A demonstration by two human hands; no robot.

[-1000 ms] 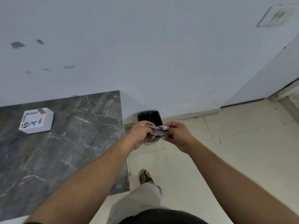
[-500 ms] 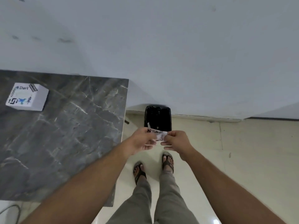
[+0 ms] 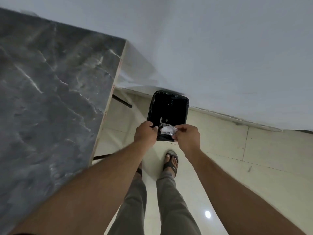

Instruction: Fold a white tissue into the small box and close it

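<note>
Both of my hands are held out over an open black bin (image 3: 169, 106) on the floor. Between them is a small crumpled wrapper (image 3: 167, 130), whitish and shiny like clear plastic. My right hand (image 3: 186, 137) pinches its right end with thumb and forefinger. My left hand (image 3: 146, 133) has its fingers closed at the wrapper's left end. The wrapper hangs just above the bin's near rim. The small white box is out of view, and no flat tissue shows.
A dark grey marble-patterned table (image 3: 50, 99) fills the left side, its right edge close to my left forearm. The bin stands against a pale wall (image 3: 220, 48). My sandalled feet (image 3: 171, 162) stand on cream floor tiles just behind the bin.
My head has tilted down and I have come closer to the bin, which looks larger under my hands. The white box on the table has left the view. Both hands kept the wrapper.
</note>
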